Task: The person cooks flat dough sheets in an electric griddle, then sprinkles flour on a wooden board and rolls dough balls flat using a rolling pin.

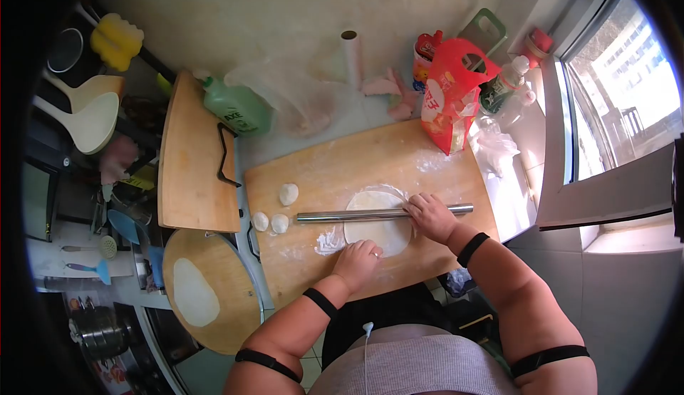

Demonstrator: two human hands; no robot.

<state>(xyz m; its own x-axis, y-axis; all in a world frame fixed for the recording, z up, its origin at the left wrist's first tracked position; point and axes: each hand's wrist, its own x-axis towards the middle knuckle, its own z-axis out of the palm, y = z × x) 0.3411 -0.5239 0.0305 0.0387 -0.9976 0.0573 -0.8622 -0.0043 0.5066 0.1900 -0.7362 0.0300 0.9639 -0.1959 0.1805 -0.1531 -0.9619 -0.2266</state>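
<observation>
Here, right hand (pixel 430 217) on metal rolling pin (pixel 320 217), across flattened dough (pixel 377 235).

The metal rolling pin (pixel 335 217), smooth, shiny and straight, lies across the dough sheet (pixel 376 233), its longer part left of the right hand's (pixel 425 212) grip and a shorter end beyond it. The pale, thin, rounded sheet lies flat left of that grip, its near-left edge by the left hand (pixel 360 262).

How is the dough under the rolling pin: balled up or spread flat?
Spread flat: the dough makes a broad sheet on both sides of the rolling pin, unlike the round lumps nearby.
</observation>
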